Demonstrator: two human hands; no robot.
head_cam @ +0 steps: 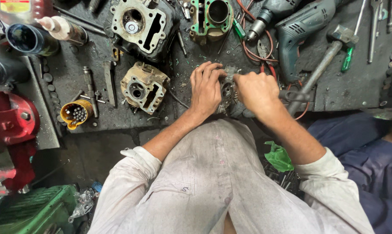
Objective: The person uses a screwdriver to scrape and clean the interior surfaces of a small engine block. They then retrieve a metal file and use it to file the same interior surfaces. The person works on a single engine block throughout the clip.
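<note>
Both of my hands hold a small grey metal engine part (227, 90) upright near the front edge of the dark workbench (96, 65). My left hand (206, 89) wraps its left side, fingers curled over the top. My right hand (256, 90) grips its right side, fingertips at the top edge. Most of the part is hidden between the hands. A tan cylinder head (144, 86) lies just left of my left hand.
A larger dark cylinder head (139, 26) and a green-gasketed cylinder block (211, 17) lie at the back. An electric drill (300, 30), a hammer (321, 65) and screwdrivers lie right. A yellow cup of pins (76, 113) and a red vise (12, 130) are left. Another person's blue clothing (369, 156) is at right.
</note>
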